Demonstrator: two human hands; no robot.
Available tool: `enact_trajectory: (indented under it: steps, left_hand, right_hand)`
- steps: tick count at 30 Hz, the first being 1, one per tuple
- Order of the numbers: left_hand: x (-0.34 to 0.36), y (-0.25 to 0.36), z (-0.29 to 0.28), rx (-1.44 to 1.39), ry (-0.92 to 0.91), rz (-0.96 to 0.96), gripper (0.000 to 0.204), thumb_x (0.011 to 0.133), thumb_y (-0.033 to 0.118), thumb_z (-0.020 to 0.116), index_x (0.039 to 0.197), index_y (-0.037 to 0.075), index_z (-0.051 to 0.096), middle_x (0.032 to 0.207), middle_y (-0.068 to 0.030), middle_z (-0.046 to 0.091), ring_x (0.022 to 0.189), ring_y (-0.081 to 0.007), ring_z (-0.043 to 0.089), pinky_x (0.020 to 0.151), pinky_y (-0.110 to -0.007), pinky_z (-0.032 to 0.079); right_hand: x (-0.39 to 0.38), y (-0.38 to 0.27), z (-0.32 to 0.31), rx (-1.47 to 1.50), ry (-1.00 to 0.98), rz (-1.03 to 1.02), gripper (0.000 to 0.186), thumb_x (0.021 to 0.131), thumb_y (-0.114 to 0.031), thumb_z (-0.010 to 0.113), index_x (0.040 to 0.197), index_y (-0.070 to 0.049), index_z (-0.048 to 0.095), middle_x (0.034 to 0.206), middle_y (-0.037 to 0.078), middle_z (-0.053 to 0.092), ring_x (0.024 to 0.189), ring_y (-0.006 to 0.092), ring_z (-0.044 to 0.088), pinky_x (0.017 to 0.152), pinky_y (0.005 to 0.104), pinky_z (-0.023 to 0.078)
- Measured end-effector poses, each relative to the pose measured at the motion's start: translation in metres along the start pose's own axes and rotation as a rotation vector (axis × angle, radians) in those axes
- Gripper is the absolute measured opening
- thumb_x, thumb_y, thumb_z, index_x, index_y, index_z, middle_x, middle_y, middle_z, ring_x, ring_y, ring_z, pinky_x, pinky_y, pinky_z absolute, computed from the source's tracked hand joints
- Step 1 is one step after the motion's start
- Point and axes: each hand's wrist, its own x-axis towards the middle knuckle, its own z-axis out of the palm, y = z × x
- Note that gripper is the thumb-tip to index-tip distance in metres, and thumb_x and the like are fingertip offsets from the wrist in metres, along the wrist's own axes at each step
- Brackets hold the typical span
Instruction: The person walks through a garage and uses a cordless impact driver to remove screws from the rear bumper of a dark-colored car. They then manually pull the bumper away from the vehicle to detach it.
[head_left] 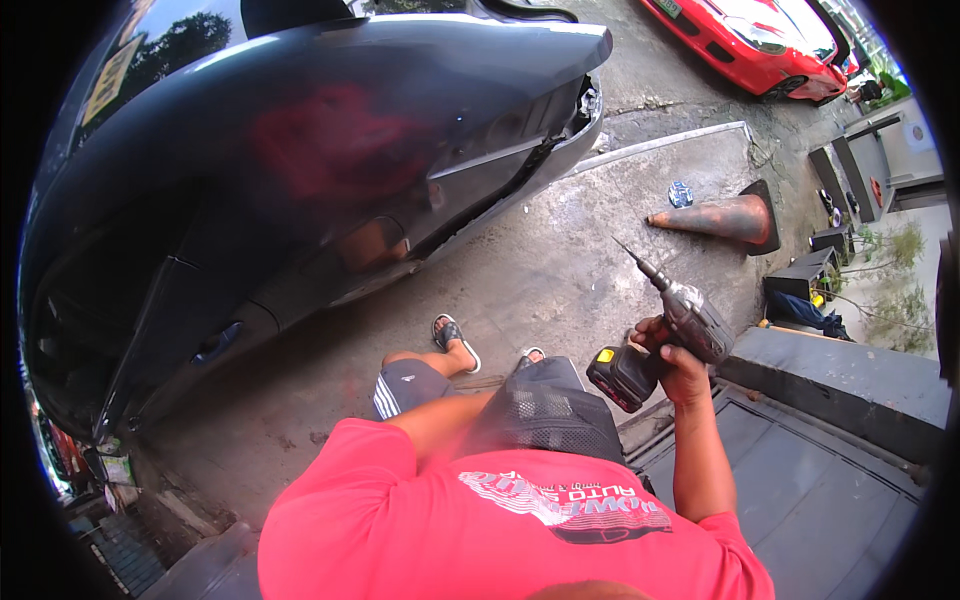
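Observation:
My right hand [683,372] is closed round the grip of a grey cordless impact driver [698,322]. A long, thin bit [629,250] sticks out of its nose, up and to the left, touching nothing. The black battery pack [622,376], with a yellow mark, sits at the foot of the grip. My left forearm [445,420] crosses in front of my body and passes behind a black mesh thing [550,415] at my waist, so the left hand is hidden. To the left stands a dark car [200,190]; a gap shows along its bumper's edge [530,180].
A worn orange traffic cone [715,220] lies on the concrete floor, with a blue-and-white round thing [680,194] beside it. A red car [750,40] is parked at the far right. Nearer, a low grey wall [840,375] and dark metal panels [780,470] border my right side.

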Motion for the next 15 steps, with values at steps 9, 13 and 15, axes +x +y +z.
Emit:
enact_trajectory:
  steps: [9, 13, 15]
  left_hand:
    - [0.075, -0.004, 0.035, 0.465, -0.242, 0.091, 0.035, 0.099, 0.040, 0.069, 0.106, 0.006, 0.073, 0.086, -0.0036, 0.067, 0.074, -0.0118, 0.059, 0.063, -0.030, 0.047]
    - [0.104, -0.016, -0.048, 0.465, 0.162, 0.441, 0.040, 0.098, 0.040, 0.071, 0.111, 0.003, 0.073, 0.093, -0.0068, 0.074, 0.082, -0.0134, 0.068, 0.069, -0.031, 0.053]
    - [0.059, 0.019, -0.113, 0.223, 0.739, 0.299, 0.048, 0.089, 0.044, 0.082, 0.113, 0.005, 0.067, 0.093, -0.0126, 0.069, 0.082, -0.0195, 0.066, 0.074, -0.038, 0.055]
  right_hand:
    - [0.018, 0.042, -0.002, -0.113, 0.011, 0.040, 0.054, 0.070, -0.021, 0.081, 0.119, -0.003, 0.065, 0.115, 0.017, 0.068, 0.108, 0.0295, 0.065, 0.105, 0.0448, 0.047]
    - [0.067, 0.083, 0.003, -0.177, -0.074, -0.014, 0.055, 0.072, -0.024, 0.079, 0.121, -0.003, 0.065, 0.116, 0.017, 0.068, 0.106, 0.0279, 0.065, 0.102, 0.0441, 0.047]
    - [0.098, 0.120, -0.007, -0.181, -0.154, -0.080, 0.055, 0.074, -0.024, 0.078, 0.123, -0.003, 0.064, 0.118, 0.018, 0.068, 0.105, 0.0266, 0.065, 0.100, 0.0432, 0.048]
